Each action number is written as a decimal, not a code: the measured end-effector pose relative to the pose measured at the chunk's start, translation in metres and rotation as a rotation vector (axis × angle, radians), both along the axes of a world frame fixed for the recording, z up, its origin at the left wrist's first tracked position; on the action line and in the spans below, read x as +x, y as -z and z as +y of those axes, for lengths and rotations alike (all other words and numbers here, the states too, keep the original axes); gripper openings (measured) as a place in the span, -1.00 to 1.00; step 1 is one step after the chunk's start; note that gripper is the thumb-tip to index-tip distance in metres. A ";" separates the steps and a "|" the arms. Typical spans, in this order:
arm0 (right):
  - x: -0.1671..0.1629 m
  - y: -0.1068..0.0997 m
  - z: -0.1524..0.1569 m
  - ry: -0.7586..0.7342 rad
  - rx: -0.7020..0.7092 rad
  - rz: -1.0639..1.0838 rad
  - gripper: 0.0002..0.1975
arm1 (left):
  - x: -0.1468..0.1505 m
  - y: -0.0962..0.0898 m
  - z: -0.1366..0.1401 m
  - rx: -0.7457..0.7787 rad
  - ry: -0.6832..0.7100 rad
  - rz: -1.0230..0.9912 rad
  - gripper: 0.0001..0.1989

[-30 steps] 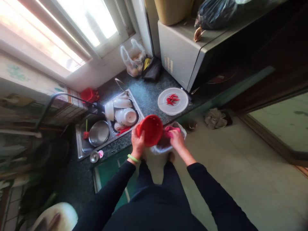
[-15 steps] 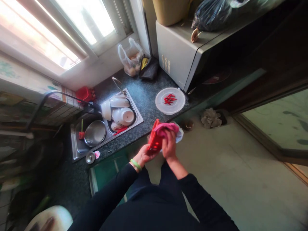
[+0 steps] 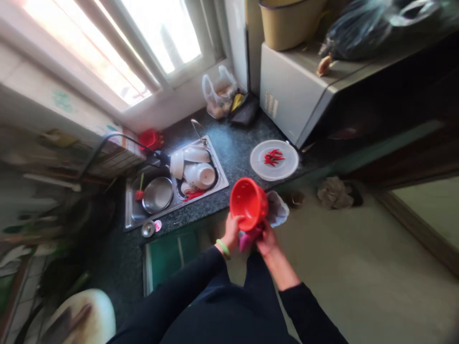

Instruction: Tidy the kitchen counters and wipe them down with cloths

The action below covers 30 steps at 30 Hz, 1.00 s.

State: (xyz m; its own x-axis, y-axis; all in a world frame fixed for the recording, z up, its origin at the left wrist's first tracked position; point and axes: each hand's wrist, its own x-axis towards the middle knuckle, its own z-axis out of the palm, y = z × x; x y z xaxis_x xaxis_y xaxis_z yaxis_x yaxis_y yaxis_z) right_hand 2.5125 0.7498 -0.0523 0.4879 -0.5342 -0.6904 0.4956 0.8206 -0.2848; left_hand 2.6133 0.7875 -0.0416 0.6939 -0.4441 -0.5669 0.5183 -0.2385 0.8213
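A small red plastic basket with holes in its side is held in front of me, its open top tilted up toward me. My left hand grips its near left rim with the thumb over the edge. Under the basket, at its lower right, my right hand is closed on a pink cloth pressed against the outside. Part of the cloth and the right fingertips are hidden behind the basket. Beyond, red chillies lie on a round whitish plastic lid or plate at the counter's edge.
A steel double sink holds white bowls and a metal pan. A microwave stands at the back right. Plastic bags rest by the window. Below the counter edge is a bag-lined bin.
The red basket has turned from side-on so its inside faces me. My right hand with the pink cloth has moved from its top right side to underneath. My view has shifted left.
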 end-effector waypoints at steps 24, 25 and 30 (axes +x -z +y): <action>0.063 -0.072 -0.017 -0.798 -0.805 0.490 -0.35 | 0.135 -0.063 0.088 -0.025 -0.101 -0.320 -0.58; 0.079 -0.080 -0.012 -0.824 -0.857 0.520 -0.38 | 0.148 -0.069 0.095 -0.030 -0.112 -0.346 -0.56; 0.170 -0.108 0.024 -1.000 -1.063 0.500 -0.51 | 0.225 -0.103 0.151 0.013 -0.214 -0.372 -0.62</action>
